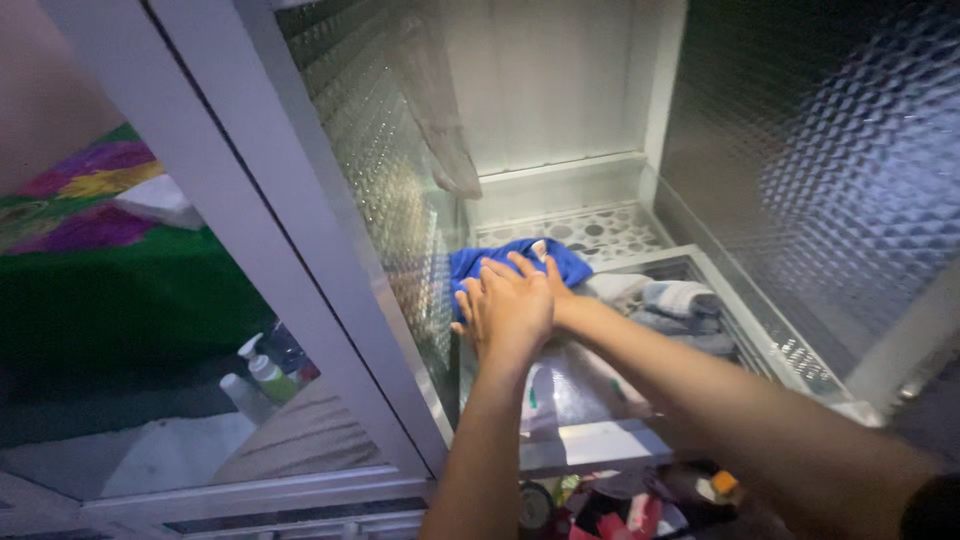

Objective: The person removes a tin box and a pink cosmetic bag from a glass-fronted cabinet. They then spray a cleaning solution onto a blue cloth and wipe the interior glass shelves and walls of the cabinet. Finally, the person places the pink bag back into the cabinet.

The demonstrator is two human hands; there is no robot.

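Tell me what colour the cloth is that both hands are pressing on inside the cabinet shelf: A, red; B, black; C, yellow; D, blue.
D: the left hand and the right hand lie overlapped on a blue cloth that sits on the white shelf, beside a folded grey cloth.

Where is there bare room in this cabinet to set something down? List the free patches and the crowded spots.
Free: the perforated white shelf at the back, between the blue cloth and the rear wall. Crowded: the front tray, where the left hand and right hand press by the blue cloth, grey folded clothes fill the right, and the clutter below.
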